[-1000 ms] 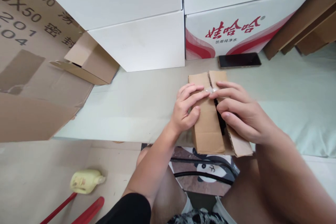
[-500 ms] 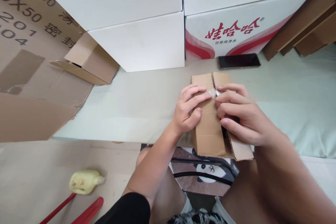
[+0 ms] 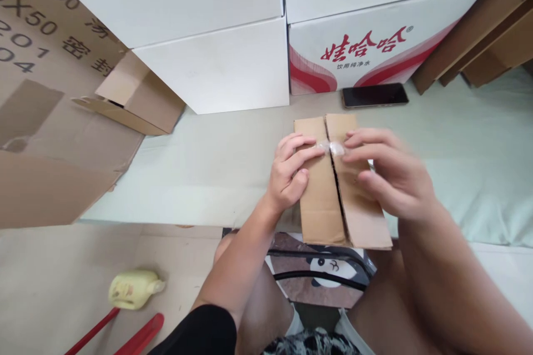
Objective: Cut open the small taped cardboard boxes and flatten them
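Note:
A small cardboard box point(image 3: 318, 199) stands at the front edge of the cloth-covered surface, its two top flaps lying side by side with a narrow dark gap between them. Clear tape point(image 3: 336, 148) crosses the gap near the far end. My left hand point(image 3: 289, 169) holds the box from its left side, fingertips and thumb pressing on the left flap, the index finger on the tape. Above the right flap is my right hand point(image 3: 385, 169), fingers apart and slightly blurred, fingertips at or just over the flap beside the tape.
A black phone point(image 3: 375, 95) lies behind the box, before a white carton point(image 3: 353, 58) with red lettering. Another opened cardboard box point(image 3: 152, 97) sits at left beside a large carton point(image 3: 37, 89). Below, a yellow bottle point(image 3: 134, 289) lies on the floor near red handles point(image 3: 139, 334).
The right flap has come down level with the left one, narrowing the gap. My right hand has loosened and moved slightly right; more tape shows. My left hand keeps its place on the box.

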Demonstrator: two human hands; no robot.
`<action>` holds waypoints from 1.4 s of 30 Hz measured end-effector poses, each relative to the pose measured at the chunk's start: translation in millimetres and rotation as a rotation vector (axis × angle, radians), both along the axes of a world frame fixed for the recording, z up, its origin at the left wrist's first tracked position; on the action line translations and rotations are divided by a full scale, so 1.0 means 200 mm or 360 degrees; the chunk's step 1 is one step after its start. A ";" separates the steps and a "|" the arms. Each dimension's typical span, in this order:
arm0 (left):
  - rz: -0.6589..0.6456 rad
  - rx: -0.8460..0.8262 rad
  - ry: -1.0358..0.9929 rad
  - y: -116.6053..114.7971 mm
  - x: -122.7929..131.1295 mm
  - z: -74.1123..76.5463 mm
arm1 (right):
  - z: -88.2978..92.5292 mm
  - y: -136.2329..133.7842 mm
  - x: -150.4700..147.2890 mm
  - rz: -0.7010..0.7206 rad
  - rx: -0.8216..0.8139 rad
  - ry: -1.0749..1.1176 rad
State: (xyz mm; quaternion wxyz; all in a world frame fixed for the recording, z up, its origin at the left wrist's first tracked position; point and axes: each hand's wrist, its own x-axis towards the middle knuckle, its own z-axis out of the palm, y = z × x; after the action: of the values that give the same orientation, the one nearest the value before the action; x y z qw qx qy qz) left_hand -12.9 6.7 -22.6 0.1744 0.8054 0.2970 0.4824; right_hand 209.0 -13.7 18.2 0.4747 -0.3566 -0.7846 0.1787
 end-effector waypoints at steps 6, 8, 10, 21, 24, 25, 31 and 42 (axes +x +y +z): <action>0.0012 -0.0005 0.0004 0.00 -0.01 -0.02 | -0.14 0.10 0.09 -0.1141 -0.0565 -0.0347; 0.0020 -0.0005 0.0012 0.00 -0.01 -0.01 | -0.18 0.12 0.12 -0.1144 -0.0998 -0.0856; 0.0021 -0.0002 0.0016 0.00 -0.01 -0.01 | -0.21 0.13 0.14 -0.1033 -0.1325 -0.1207; 0.0041 0.0014 0.0022 -0.01 -0.02 0.00 | -0.15 0.12 0.16 -0.1157 -0.1332 -0.1082; 0.0039 0.0020 0.0017 -0.01 -0.02 0.00 | -0.07 0.11 0.15 -0.1479 -0.0939 -0.0512; 0.0039 0.0022 0.0021 -0.01 -0.02 0.00 | -0.05 0.11 0.14 -0.1517 -0.0731 -0.0179; 0.0045 0.0024 0.0051 -0.01 0.01 0.01 | 0.13 0.00 0.02 -0.0744 -0.0108 0.0973; 0.0050 -0.0035 0.0135 -0.02 0.02 -0.01 | 0.20 -0.18 -0.10 -0.0435 -0.0489 0.0541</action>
State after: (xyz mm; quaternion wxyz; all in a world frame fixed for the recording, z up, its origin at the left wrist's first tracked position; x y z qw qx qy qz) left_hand -8.2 3.5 -25.3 0.1629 0.8184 0.3221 0.4472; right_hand 189.0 -49.2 58.1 0.5597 -0.4920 -0.6018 0.2873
